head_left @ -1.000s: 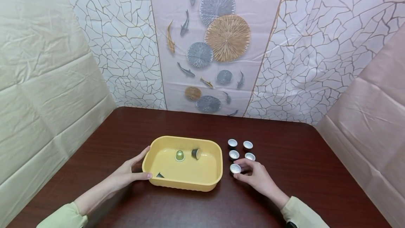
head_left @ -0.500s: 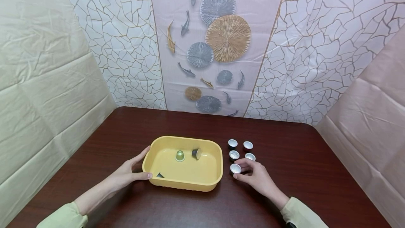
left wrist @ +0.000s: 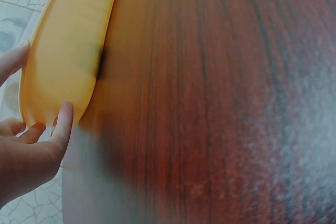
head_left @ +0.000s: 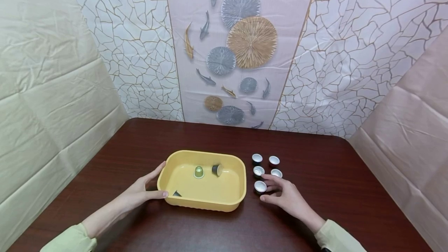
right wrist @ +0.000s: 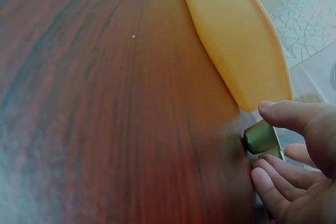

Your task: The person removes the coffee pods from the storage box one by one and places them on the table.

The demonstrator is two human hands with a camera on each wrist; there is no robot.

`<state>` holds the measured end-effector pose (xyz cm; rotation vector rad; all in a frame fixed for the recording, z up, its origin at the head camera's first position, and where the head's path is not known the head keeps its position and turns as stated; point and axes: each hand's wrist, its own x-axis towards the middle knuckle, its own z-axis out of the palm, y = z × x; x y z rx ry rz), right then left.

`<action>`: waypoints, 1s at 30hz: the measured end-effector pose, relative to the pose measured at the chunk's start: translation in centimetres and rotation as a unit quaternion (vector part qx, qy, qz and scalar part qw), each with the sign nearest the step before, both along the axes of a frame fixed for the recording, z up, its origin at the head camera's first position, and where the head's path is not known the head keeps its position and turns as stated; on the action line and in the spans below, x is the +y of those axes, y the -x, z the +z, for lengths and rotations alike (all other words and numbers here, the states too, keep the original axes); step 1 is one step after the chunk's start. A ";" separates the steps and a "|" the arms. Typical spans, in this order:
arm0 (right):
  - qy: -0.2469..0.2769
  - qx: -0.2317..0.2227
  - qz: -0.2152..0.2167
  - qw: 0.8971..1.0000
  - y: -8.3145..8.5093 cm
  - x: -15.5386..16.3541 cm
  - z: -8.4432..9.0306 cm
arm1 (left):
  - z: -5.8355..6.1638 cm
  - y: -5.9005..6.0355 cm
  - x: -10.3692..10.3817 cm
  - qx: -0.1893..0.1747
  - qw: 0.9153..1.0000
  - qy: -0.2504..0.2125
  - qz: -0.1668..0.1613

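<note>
My left hand holds the left end of a yellow plastic tub, thumb at the front wall and index finger near the back corner. Inside the tub lie a green coffee capsule, a dark one with a gold-toned lid, and another mostly hidden by the front wall. Right of the tub, my right hand has its thumb and fingers spread beside the nearest foil-topped capsule. In the right wrist view this capsule's green side shows between thumb and fingers, apart from the thumb.
Behind the nearest capsule, several more stand foil side up, including a back left one, a back right one, a middle left one and one by my right hand. The dark wood table ends at patterned cloth walls.
My right thumb and fingers have come away from the nearest capsule, and that hand has shifted slightly right. The capsule stands in place. The left hand and tub have not moved.
</note>
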<state>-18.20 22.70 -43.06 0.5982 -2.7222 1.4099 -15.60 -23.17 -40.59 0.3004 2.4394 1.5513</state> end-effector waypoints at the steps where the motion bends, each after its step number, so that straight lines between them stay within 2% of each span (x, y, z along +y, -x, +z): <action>1: -0.003 0.002 0.005 1.000 0.0 0.1 0.1 | 0.0 0.0 0.0 0.000 1.000 -0.001 0.000; 10: -0.030 0.015 0.029 0.999 0.1 0.6 1.2 | -0.2 -0.1 0.0 -0.003 1.000 -0.010 0.000; 19: -0.048 0.023 0.021 0.998 0.6 0.6 2.3 | -0.2 0.0 -0.1 -0.001 1.000 -0.011 0.001; 25: -0.058 0.026 0.013 0.998 1.2 0.5 3.1 | -0.2 0.0 -0.1 0.000 1.000 -0.011 0.000; 30: -0.071 0.031 0.024 0.997 2.1 0.1 4.0 | -0.2 0.0 -0.1 0.002 1.000 -0.010 -0.002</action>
